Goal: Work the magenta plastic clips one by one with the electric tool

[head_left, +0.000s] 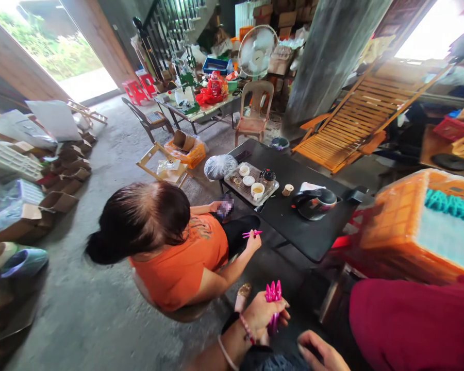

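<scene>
My left hand (261,313) is closed around a bundle of pink plastic pieces (273,304) that stick up above my fingers. My right hand (321,353) rests low beside it, near my dark red sleeve (410,324), its fingers curled and partly cut off by the frame edge. In front of me sits a person in an orange shirt (181,257) on a low stool, holding one thin pink piece (251,234) in one hand and a blurred object (225,207) in the other.
A low black table (305,226) carries a tea tray (232,181) with cups, a kettle (315,202) and a small cup (287,189). An orange crate (402,221) stands at right. Cardboard boxes (58,201) line the left wall. A plastic chair (255,111), a fan (257,49) and a wooden recliner (355,118) stand behind.
</scene>
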`<state>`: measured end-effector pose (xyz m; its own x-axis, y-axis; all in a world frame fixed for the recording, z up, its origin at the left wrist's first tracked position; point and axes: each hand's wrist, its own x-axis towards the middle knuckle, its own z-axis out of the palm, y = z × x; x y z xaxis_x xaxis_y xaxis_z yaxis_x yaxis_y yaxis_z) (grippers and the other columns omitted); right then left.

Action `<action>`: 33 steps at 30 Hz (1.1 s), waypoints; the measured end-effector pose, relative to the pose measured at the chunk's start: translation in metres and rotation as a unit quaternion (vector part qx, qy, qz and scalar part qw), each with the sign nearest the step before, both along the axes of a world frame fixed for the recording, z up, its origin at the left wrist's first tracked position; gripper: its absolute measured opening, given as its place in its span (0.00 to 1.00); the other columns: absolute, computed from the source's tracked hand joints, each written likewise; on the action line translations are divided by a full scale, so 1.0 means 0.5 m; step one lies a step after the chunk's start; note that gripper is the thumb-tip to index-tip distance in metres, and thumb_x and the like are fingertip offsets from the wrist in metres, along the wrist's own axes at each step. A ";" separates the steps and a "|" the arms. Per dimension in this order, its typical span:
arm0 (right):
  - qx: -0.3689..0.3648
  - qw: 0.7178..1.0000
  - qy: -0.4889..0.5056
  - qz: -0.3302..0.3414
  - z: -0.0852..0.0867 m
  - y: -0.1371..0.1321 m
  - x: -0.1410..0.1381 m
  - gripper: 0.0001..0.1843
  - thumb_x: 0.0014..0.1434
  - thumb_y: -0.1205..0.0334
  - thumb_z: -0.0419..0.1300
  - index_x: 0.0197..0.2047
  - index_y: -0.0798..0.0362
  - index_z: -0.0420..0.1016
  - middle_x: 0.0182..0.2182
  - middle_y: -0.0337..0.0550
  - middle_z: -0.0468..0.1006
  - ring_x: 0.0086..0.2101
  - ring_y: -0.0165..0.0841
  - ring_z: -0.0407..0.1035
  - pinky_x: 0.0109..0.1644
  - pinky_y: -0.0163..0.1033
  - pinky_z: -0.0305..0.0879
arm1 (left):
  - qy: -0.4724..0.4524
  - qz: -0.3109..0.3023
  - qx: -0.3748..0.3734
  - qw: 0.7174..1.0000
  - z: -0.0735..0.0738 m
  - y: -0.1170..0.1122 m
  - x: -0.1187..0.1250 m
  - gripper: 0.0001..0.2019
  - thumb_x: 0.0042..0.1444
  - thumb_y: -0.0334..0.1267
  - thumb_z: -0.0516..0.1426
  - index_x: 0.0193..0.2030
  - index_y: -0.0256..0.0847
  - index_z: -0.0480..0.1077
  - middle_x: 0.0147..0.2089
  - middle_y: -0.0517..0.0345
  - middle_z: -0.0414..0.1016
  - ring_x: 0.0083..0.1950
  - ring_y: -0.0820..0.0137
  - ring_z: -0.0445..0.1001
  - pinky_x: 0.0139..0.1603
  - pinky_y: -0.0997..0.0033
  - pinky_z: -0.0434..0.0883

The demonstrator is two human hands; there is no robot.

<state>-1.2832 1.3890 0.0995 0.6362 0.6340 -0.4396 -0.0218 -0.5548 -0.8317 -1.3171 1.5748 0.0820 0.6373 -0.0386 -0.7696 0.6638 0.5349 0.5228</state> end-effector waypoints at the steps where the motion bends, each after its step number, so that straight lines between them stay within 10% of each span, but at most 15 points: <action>1: -0.001 1.000 -0.001 0.001 0.000 0.001 0.000 0.19 0.53 0.42 0.57 0.26 0.51 0.72 0.23 0.39 0.76 0.27 0.33 0.70 0.34 0.32 0.67 | -0.002 0.002 -0.002 1.000 -0.002 0.000 0.000 0.11 0.63 0.43 0.56 0.38 0.35 0.71 0.28 0.63 0.71 0.25 0.76 0.69 0.29 0.73 0.70; 33: -0.062 0.997 -0.001 0.041 -0.003 -0.002 -0.016 0.19 0.54 0.44 0.47 0.29 0.50 0.66 0.27 0.45 0.77 0.30 0.38 0.72 0.37 0.39 0.67 | -0.080 0.225 -0.174 0.955 -0.155 0.135 0.098 0.15 0.62 0.41 0.57 0.53 0.37 0.69 0.53 0.50 0.72 0.49 0.63 0.74 0.48 0.56 0.74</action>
<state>-1.2911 1.3880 0.0979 0.5847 0.6253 -0.5169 0.0299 -0.6533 -0.7565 -1.2682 1.6421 0.0047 0.7575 0.0311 -0.6521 0.2522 0.9074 0.3361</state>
